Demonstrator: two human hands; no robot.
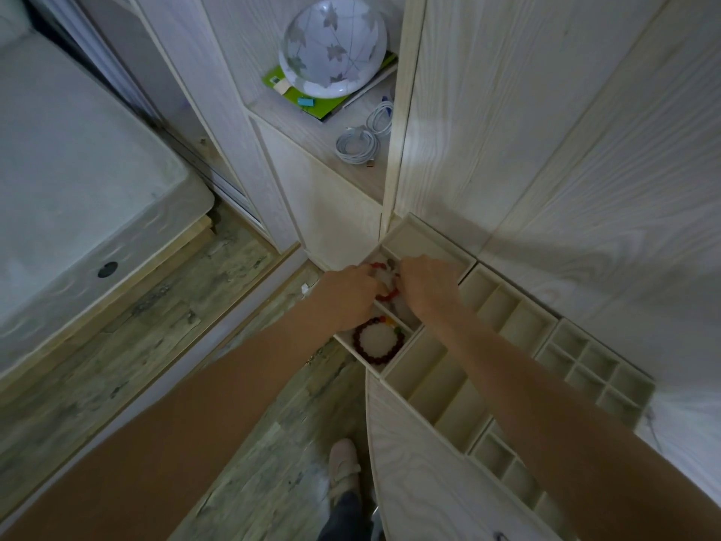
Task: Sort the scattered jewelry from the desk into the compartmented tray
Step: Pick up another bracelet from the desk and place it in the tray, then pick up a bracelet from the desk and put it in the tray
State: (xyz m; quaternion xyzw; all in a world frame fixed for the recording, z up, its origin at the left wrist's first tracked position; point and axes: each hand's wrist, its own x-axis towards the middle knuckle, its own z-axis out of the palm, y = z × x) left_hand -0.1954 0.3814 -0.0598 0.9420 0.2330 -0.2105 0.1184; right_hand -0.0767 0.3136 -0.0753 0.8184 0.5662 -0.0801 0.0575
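1. We see a red bead bracelet (387, 295) between our two hands. Its beads are small, round and bright red-orange. Only a short curve of it shows. It sits over a white pad in one box of the tray (433, 244).
2. Our left hand (347, 294) and our right hand (427, 285) are both down in that box, knuckles up, fingers curled in at the bracelet. They seem to pinch it, but the fingertips are hidden, so we cannot tell for sure.
3. A few more beads (384, 264), red and grey, peek out above the hands in the same box.
4. In the next box, closer to us, lies a dark bracelet (377, 342). Its beads are deep red-brown, with a few orange and green ones at the top. It makes a full ring around a round white pad.
5. The tray is pale cream and has many boxes, some long and some small and square. It rests on a light wooden desk (429, 482).
6. Farther away, on a low shelf, sit a round white lamp (331, 44) with leaf shapes, a green book (312, 105) under it, and coiled white cables (361, 144).
7. Down below we see the floor and one pale shoe (344, 468).
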